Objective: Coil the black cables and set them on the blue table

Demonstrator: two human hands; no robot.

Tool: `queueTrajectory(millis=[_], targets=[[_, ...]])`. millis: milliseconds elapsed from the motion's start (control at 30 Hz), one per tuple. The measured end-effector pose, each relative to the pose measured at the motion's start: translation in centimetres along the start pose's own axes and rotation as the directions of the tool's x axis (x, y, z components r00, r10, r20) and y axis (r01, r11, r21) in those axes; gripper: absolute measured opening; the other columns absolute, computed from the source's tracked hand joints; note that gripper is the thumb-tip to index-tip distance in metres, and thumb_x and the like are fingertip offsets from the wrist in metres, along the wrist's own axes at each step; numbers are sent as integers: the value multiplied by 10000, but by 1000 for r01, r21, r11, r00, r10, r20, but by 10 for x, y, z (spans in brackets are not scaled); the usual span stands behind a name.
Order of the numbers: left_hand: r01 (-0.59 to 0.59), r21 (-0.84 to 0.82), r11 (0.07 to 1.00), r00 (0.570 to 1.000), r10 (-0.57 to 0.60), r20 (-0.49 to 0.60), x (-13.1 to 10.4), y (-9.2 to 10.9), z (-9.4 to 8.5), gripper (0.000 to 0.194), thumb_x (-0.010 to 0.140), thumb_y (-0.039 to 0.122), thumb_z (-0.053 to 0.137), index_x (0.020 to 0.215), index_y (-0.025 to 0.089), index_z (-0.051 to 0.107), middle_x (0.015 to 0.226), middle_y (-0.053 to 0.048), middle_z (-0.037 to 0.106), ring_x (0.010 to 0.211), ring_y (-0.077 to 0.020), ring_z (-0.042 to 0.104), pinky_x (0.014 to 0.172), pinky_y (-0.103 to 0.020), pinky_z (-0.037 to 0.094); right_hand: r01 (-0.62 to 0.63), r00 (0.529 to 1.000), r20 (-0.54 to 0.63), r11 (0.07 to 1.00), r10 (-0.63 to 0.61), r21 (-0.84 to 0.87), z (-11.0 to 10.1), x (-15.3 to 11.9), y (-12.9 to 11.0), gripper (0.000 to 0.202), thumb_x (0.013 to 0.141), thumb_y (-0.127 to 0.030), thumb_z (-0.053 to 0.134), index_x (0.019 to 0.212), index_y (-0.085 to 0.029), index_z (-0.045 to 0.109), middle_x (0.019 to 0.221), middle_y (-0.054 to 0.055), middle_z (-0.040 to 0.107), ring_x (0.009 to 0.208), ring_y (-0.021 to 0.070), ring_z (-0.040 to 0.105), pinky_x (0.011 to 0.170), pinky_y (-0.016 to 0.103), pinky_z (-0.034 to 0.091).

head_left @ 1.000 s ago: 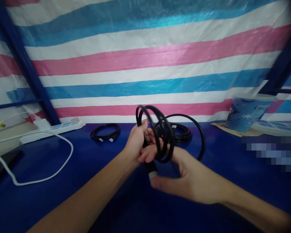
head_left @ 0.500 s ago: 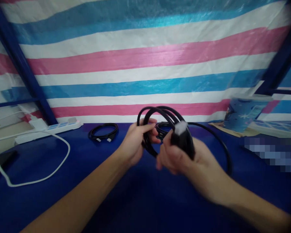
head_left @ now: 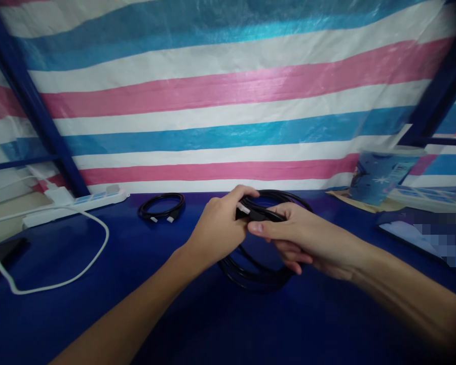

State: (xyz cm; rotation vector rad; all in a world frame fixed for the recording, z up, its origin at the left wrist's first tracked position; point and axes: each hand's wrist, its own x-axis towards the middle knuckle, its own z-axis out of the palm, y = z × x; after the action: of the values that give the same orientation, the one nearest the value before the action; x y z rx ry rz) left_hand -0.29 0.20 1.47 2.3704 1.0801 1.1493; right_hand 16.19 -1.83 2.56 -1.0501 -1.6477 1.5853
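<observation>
Between my two hands is a coiled black cable, its loops hanging low over the blue table. A metal-tipped plug of the cable points out to the left near my fingers. My left hand is closed around the coil from the left side. From the right, my right hand grips the cable's plug end, thumb on top. More black loops show just behind my hands; whether they belong to the held cable I cannot tell.
Another coiled black cable with two metal plugs lies at the back left. Further left are a white power strip, a looping white cord and a dark flat object. A blue patterned cup and a phone-like device stand on the right.
The upright loops have been lowered and now hang beneath my hands. My hands have come together, and my right hand has turned so the plug points left.
</observation>
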Motion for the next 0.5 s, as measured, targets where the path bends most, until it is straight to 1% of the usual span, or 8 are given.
queueTrajectory(millis=[67, 100, 133, 200, 300, 400, 467, 500], targets=[[-140, 104, 985, 990, 139, 19, -2, -2, 0, 515, 755, 133, 475, 1254, 258, 498, 907, -25, 649, 702, -145, 581, 603, -238, 399, -17, 1000, -26, 1000, 17, 0, -1, 0, -1, 348, 707, -349, 736, 612, -181, 447, 388, -130, 278, 323, 18, 186, 295, 130, 238], [-212, 185, 959, 977, 206, 51, -4, -2, 0, 524, 770, 136, 462, 1274, 277, 492, 982, -40, 638, 738, -151, 592, 600, -235, 399, -29, 999, -39, 1000, 29, -7, -1, 0, -2, 341, 702, -346, 741, 623, -179, 454, 402, -127, 285, 331, 16, 178, 293, 127, 201], [-266, 275, 924, 964, 251, 89, -5, -2, 0, 490, 786, 142, 446, 1250, 281, 523, 1012, -51, 627, 746, -155, 596, 585, -234, 392, -41, 998, -48, 999, 40, -17, -2, 0, -3, 337, 700, -346, 743, 629, -177, 461, 416, -120, 306, 335, 15, 183, 293, 128, 177], [-286, 425, 859, 958, 251, 138, -6, -3, 0, 385, 814, 157, 417, 1136, 244, 610, 942, -68, 631, 700, -161, 591, 549, -241, 368, -53, 997, -51, 998, 51, -38, -2, 0, -4, 333, 710, -352, 734, 620, -170, 470, 434, -102, 354, 330, 14, 211, 296, 135, 172], [-201, 453, 869, 979, 195, 60, -2, -9, -1, 268, 828, 176, 433, 987, 183, 648, 848, -76, 646, 696, -176, 590, 580, -260, 378, -6, 999, -32, 999, 4, -47, -1, 0, -3, 336, 748, -349, 701, 579, -151, 489, 448, -64, 433, 334, 24, 328, 327, 147, 244], [-61, 328, 943, 984, 113, -141, 3, -16, -5, 183, 835, 199, 473, 910, 177, 638, 824, -58, 666, 749, -176, 596, 649, -268, 393, 101, 995, -5, 994, -100, 47, 4, -1, -1, 317, 789, -336, 665, 583, -143, 521, 507, -17, 536, 462, 79, 525, 486, 188, 419], [39, 236, 971, 966, 23, -257, 7, -20, -8, 169, 846, 234, 480, 892, 182, 635, 781, -43, 669, 714, -170, 590, 637, -268, 389, 157, 987, 7, 978, -159, 141, 10, -1, 0, 352, 817, -336, 635, 557, -155, 481, 485, -32, 505, 499, 96, 559, 632, 244, 480], [81, 210, 974, 958, -18, -285, 7, -21, -9, 175, 848, 246, 478, 892, 183, 636, 765, -39, 669, 695, -170, 588, 626, -269, 387, 179, 983, -1, 967, -182, 180, 12, -1, 1, 360, 829, -342, 619, 561, -163, 460, 453, -59, 445, 454, 85, 524, 645, 263, 486]])
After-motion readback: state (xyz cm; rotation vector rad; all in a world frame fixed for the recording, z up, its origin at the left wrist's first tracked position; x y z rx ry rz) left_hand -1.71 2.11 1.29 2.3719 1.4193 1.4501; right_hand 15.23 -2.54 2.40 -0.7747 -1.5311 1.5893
